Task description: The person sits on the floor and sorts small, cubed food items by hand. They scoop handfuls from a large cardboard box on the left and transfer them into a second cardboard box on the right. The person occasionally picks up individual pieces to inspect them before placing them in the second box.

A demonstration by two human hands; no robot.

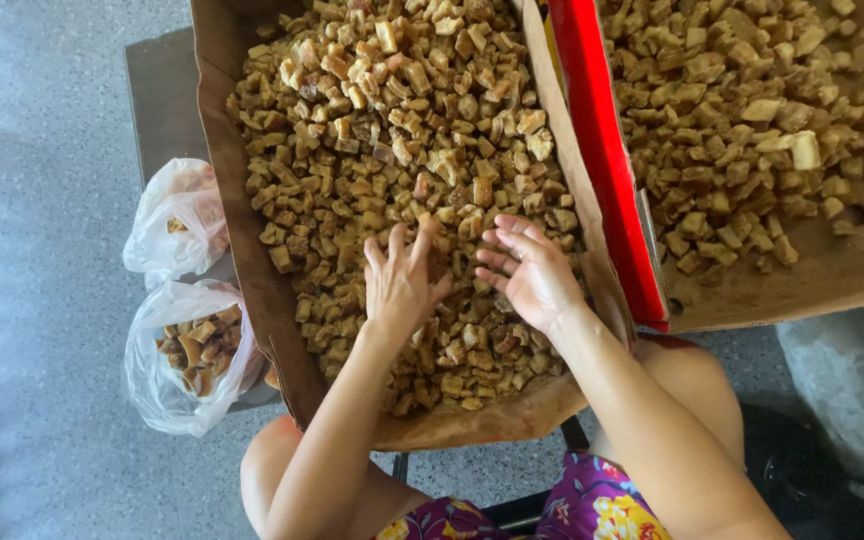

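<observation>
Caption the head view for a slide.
Two hands, left and right, sift brown chunks in a cardboard box.

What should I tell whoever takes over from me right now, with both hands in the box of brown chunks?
Left hand: palm down, fingers spread, resting on the brown chunks; nothing in its grip.
Right hand: open, palm turned inward, fingers on the chunks beside the left; nothing in its grip.
The chunks fill the cardboard box at the knees. A second cardboard box with a red edge, to the right, holds more.
Two clear plastic bags lie left of the box; the nearer one holds some pieces.
Most chunks are loose in the boxes.
</observation>
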